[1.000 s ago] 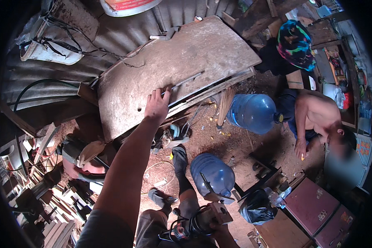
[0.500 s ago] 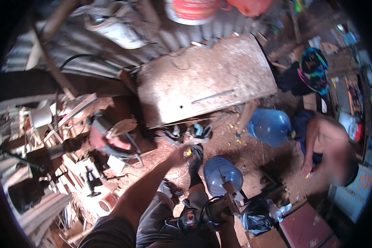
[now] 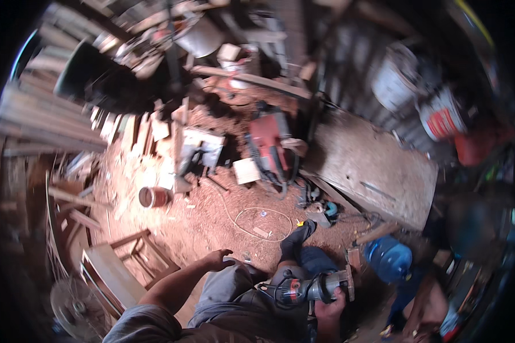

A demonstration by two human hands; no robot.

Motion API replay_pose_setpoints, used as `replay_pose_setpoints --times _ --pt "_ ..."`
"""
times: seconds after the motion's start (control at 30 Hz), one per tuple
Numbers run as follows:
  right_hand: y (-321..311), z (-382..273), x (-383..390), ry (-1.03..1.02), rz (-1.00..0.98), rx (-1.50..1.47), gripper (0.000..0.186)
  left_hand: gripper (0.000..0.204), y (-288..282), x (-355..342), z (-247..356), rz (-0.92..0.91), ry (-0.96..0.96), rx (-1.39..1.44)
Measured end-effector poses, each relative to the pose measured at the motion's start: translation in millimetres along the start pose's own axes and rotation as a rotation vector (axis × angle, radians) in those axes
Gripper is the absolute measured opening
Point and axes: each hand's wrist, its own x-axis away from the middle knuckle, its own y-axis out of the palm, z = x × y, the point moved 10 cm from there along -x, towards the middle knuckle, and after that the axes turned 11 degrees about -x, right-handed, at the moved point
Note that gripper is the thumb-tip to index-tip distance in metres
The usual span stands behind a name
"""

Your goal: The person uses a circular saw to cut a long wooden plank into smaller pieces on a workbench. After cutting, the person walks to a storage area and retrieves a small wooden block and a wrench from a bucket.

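In my right hand [image 3: 330, 308] is a router [image 3: 303, 289], a corded-looking power tool with a black and red body, a grey collar and a flat base plate. It lies sideways over my lap, its base plate pointing right. My fingers wrap the collar end. My left hand [image 3: 217, 260] hovers above my left knee with its fingers stretched out and nothing in it. Beyond that hand, a pale cord [image 3: 241, 231] lies looped on the sawdust-covered floor. A teal and grey power tool [image 3: 326, 211] rests on the floor past my foot.
A pale worktable [image 3: 377, 166] stands at the right, a red machine [image 3: 270, 146] beside it. Wood offcuts, a brown bucket [image 3: 153, 197], a wooden frame [image 3: 146, 257] and a fan [image 3: 77, 306] are leftward. A blue water jug [image 3: 388, 258] stands near another person [image 3: 426, 308] at lower right.
My view has swung left, so the worktable and the other person now sit farther right. My left hand has drawn back from near my foot toward my knee. The router stays in my right hand.
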Motion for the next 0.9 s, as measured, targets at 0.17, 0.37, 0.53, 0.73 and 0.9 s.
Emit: replay_pose_setpoints --times 0.17,0.37,0.53,0.73,0.9 --pt "63 62 30 0.193 -0.008 0.135 0.051 0.086 95 98 -53 0.104 -0.082 0.519" --pt "142 185 104 0.361 -0.218 0.455 0.055 0.093 309 208 -169 0.176 -0.29 0.872" --pt "224 325 237 0.513 -0.589 0.71 0.056 0.056 447 266 -261 0.425 -0.657 0.992" --pt "207 486 384 0.835 -0.995 1.085 0.04 0.032 420 456 -264 1.253 -0.726 1.626" --pt "126 579 507 1.146 -1.484 1.398 0.055 0.042 376 605 -231 1.874 -0.455 1.536"
